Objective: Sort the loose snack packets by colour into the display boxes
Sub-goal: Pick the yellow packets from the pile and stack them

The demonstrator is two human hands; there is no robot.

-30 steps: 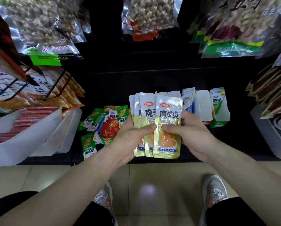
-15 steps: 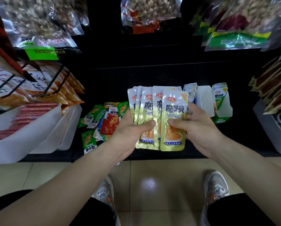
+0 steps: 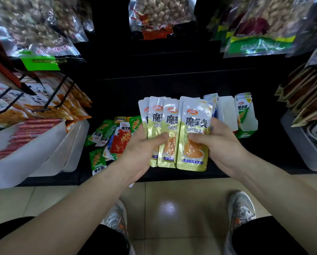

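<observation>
Fan of packets (image 3: pixel 174 133) at centre, left hand (image 3: pixel 144 150) at its 8 o'clock, right hand (image 3: pixel 222 146) at 4, loose packets (image 3: pixel 113 138) on the shelf (image 3: pixel 172 85) at 9 o'clock, display boxes (image 3: pixel 226 113) behind at 2 o'clock

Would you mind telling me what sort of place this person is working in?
Most likely a small shop's snack aisle: sealed bags of nuts are displayed above a dark shelf, a display box holds green packets, and a white bin of sausages stands at the left.
</observation>
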